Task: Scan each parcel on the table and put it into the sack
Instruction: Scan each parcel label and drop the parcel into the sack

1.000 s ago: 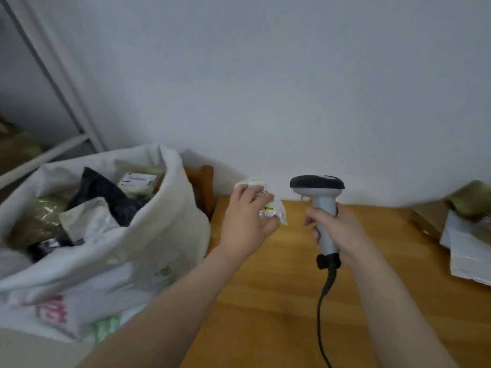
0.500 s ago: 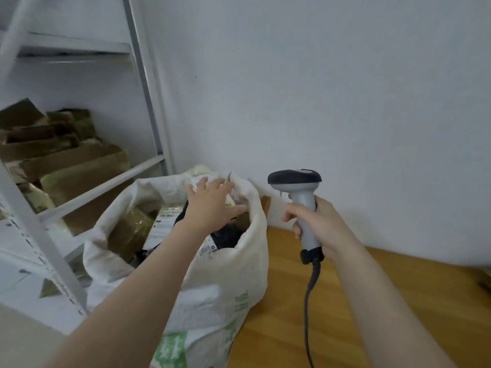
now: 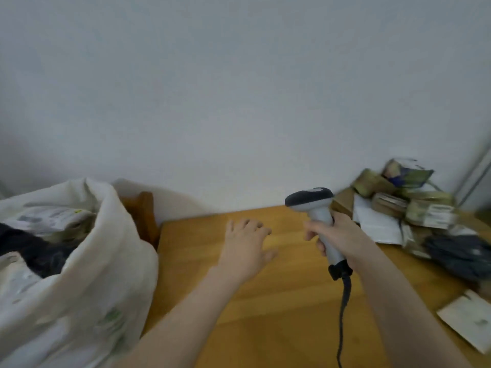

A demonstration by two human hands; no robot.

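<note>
My left hand (image 3: 245, 245) hovers open and empty over the wooden table (image 3: 265, 301), fingers spread. My right hand (image 3: 337, 236) grips the handle of a grey barcode scanner (image 3: 310, 201) with a dark head, its cable hanging down. The white sack (image 3: 106, 261) stands open at the table's left edge, with several parcels inside. A heap of parcels (image 3: 414, 208), brown, white and dark, lies at the table's right end. A flat pale parcel (image 3: 470, 320) lies near the right front.
A white wall rises behind the table. The wooden back of a chair (image 3: 143, 216) shows between the sack and the table. A metal shelf post (image 3: 475, 176) stands at the far right.
My left hand let go of the small white parcel over the sack and came back over the table, empty. My view swung from the sack to the right, showing the parcel heap.
</note>
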